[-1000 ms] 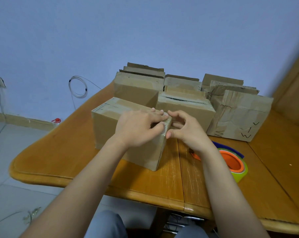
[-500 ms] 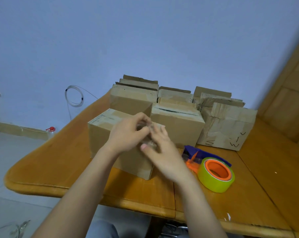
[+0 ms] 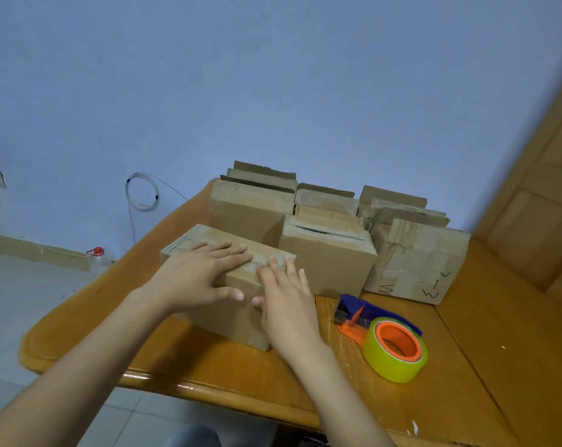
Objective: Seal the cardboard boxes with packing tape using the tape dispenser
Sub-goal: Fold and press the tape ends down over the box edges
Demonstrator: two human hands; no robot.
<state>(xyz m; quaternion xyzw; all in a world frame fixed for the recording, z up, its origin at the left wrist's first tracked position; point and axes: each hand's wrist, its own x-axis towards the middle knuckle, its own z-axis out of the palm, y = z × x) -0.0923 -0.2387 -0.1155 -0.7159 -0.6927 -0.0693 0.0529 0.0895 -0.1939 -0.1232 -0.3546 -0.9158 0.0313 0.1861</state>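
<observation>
- Pale blue wall [image 3: 273,91] backs a wooden counter [image 3: 466,366]. Its far side carries a cluster of cardboard boxes [image 3: 328,262], and the near box [image 3: 221,321] sits in front of them, close to the rounded front edge.
- Both hands lie on that near box. The left hand [image 3: 199,279] rests flat on the lid, fingers [image 3: 231,256] straight and slightly spread, thumb down the front face. It holds nothing.
- The right hand [image 3: 286,304] is likewise flat. Its fingers [image 3: 289,272] reach over the right end of the lid, the thumb lies against the front face, and nothing is gripped.
- The tape dispenser [image 3: 379,330], with its yellow-green roll [image 3: 399,366], lies on the counter just to the right of the right hand, untouched.
- A pale strip seems to run along the lid under the fingertips (whether it is fresh tape I cannot say for sure), so the step looks like pressing tape down onto the seam.
- To do it well, sweep outward from the middle of the seam toward each end, so air is pushed out rather than trapped.
- Rub firmly over the edge where the lid meets the end wall, because tape is likeliest to lift at that fold.
- Let one palm bear down as an anchor while the other strokes, since a light box near the counter's edge could slide.
- At least one box behind shows a dark slit along its top, so more sealing appears to remain.
</observation>
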